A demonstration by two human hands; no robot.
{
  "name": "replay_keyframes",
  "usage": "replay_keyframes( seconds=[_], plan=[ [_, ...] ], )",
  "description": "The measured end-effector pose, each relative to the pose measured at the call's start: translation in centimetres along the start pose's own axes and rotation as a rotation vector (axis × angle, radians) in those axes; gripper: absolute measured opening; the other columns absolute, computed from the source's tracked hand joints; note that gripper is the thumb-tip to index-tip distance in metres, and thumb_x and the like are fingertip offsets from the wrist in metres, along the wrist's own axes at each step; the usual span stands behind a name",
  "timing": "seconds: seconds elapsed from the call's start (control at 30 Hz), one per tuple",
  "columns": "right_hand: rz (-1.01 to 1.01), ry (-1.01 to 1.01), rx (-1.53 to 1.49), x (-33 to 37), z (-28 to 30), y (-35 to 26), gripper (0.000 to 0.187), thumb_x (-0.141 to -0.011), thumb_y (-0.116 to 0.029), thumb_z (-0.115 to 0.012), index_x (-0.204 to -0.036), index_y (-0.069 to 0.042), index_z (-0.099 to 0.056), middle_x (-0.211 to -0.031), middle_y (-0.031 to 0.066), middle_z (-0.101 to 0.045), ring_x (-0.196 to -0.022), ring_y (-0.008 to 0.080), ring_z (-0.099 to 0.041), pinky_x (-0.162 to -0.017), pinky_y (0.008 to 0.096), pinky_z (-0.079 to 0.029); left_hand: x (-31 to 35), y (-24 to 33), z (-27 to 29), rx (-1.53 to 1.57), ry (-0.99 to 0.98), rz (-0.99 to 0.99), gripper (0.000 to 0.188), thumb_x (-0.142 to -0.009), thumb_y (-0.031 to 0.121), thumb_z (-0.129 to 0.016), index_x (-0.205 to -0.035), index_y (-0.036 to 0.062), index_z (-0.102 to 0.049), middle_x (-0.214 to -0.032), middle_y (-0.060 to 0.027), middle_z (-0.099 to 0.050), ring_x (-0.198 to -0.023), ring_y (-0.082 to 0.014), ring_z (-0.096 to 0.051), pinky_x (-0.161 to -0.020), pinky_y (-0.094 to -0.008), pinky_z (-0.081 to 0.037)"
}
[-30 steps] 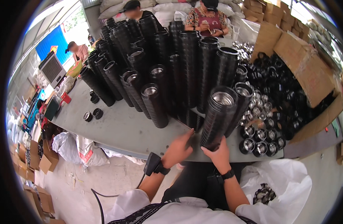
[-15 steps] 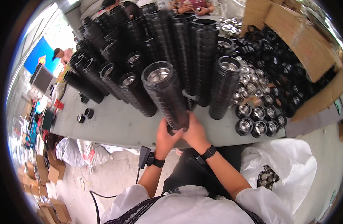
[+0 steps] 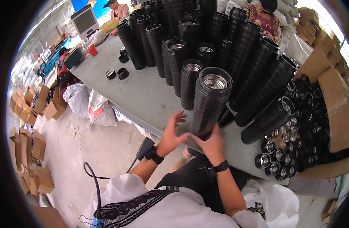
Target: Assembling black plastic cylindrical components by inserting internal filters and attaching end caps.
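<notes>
Close in front of me a tall black cylinder (image 3: 210, 108) with a threaded rim stands upright, a silver perforated insert showing in its mouth. My right hand (image 3: 213, 145) is wrapped round its lower end, thumb across the near side. To the left of it, my left hand (image 3: 173, 133) is open, fingers spread and slightly blurred; its thumb tip reaches close to the right thumb. Whether that thumb touches the cylinder I cannot tell. Just behind stands a smaller black cylinder (image 3: 187, 89) of the same kind. A dark ribbed piece (image 3: 225, 117) shows partly behind my right hand.
Many more black cylinders (image 3: 254, 68) crowd the grey table (image 3: 140, 93). Black rings with silver insides (image 3: 274, 155) sit at the right, beside a cardboard box (image 3: 340, 114) of black rings. Loose caps (image 3: 122, 73) lie left. A white sack (image 3: 275, 203) stands below; another person (image 3: 263, 19) sits across.
My view has swung left, so the table appears shifted and tilted. My left hand has come off the cylinder and its fingers have spread; the right hand still grips the base.
</notes>
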State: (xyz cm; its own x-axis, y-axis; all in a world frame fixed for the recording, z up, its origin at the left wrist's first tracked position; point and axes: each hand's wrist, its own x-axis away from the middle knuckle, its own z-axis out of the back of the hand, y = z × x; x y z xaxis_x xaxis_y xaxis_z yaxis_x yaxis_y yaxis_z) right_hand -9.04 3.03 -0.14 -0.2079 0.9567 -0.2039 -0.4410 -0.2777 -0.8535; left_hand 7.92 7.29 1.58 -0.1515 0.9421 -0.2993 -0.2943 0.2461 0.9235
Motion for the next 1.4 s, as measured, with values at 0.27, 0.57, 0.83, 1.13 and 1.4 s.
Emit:
replay_keyframes(
  seconds=[0.27,0.57,0.83,1.13,1.4],
  plan=[
    [0.042,-0.172,0.034,-1.4,-4.7,-3.3,0.078,-0.063,-0.034,-0.078,-0.125,-0.006,-0.038,-0.101,0.0164,-0.061,-0.092,0.0362,-0.060,-0.076,0.0414,-0.048,0.4,-1.1,1.6,-0.127,0.062,0.071,0.077,-0.066,0.025,-0.075,-0.126,-0.0050,-0.038,-0.111,-0.0245,-0.054,-0.105,-0.0363,-0.052,-0.090,-0.0394,-0.042],
    [0.144,-0.299,-0.043,-5.8,-11.3,-6.0,0.070,-0.068,-0.028,-0.075,-0.122,-0.005,-0.037,-0.106,0.0166,-0.058,-0.096,0.0336,-0.058,-0.079,0.0390,-0.046,-1.9,-3.8,8.2,-0.165,0.161,0.159,0.073,-0.067,0.027,-0.074,-0.126,-0.0012,-0.040,-0.112,-0.0226,-0.054,-0.108,-0.0357,-0.050,-0.091,-0.0397,-0.041],
    [0.253,-0.290,-0.111,-10.9,-16.8,-6.1,0.069,-0.071,-0.024,-0.074,-0.123,-0.004,-0.034,-0.107,0.0178,-0.056,-0.098,0.0355,-0.057,-0.079,0.0411,-0.045,-6.4,-6.7,12.6,-0.176,0.253,0.055,0.069,-0.066,0.024,-0.074,-0.124,0.0035,-0.042,-0.101,-0.0189,-0.060,-0.084,-0.0341,-0.061,-0.074,-0.0378,-0.048],
    [0.294,-0.273,-0.081,-17.4,-21.7,-5.7,0.072,-0.073,-0.018,-0.070,-0.128,0.000,-0.028,-0.116,0.0222,-0.050,-0.107,0.0374,-0.051,-0.084,0.0423,-0.043,-12.2,-10.5,16.1,-0.139,0.200,0.094,0.071,-0.070,0.020,-0.074,-0.129,0.0020,-0.039,-0.113,-0.0177,-0.057,-0.105,-0.0271,-0.056,-0.089,-0.0348,-0.043],
    [0.288,-0.212,-0.088,-20.6,-25.0,-7.0,0.072,-0.075,-0.018,-0.067,-0.130,0.001,-0.025,-0.113,0.0239,-0.052,-0.102,0.0410,-0.053,-0.082,0.0439,-0.044,-15.8,-13.3,18.5,-0.108,0.260,0.048,0.070,-0.068,0.024,-0.075,-0.127,0.0019,-0.043,-0.110,-0.0175,-0.059,-0.101,-0.0273,-0.058,-0.086,-0.0333,-0.045]
  ],
)
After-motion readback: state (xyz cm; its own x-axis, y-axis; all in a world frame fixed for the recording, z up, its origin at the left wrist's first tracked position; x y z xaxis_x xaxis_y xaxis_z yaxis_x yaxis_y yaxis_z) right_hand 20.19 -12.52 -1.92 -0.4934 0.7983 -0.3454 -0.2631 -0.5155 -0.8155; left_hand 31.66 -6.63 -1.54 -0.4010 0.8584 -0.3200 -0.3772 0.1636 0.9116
